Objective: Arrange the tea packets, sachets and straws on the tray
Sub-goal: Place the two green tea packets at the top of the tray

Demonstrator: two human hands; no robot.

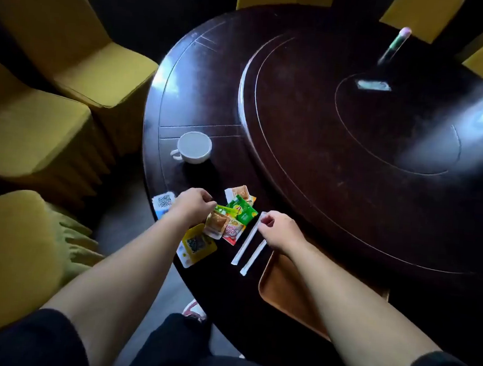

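Note:
Several packets lie in a loose pile near the table's front edge: a green tea packet (244, 210), a tan sachet (216, 225), a red and white sachet (233, 232), another tan sachet (241, 194) and a yellow packet (196, 244). My left hand (193, 205) hovers over the pile's left side, fingers curled; whether it holds a packet I cannot tell. Two white paper-wrapped straws (247, 239) lie side by side to the right. My right hand (278, 227) pinches the top end of the left straw. A brown tray (280, 292) sits under my right forearm, mostly hidden.
A white cup (194, 147) stands behind the pile. A QR-code card (163, 202) lies at the table's left edge. The dark round table (297, 115) carries a lazy Susan with a dark bottle (394, 46) at the back. Yellow chairs (38, 109) surround the table.

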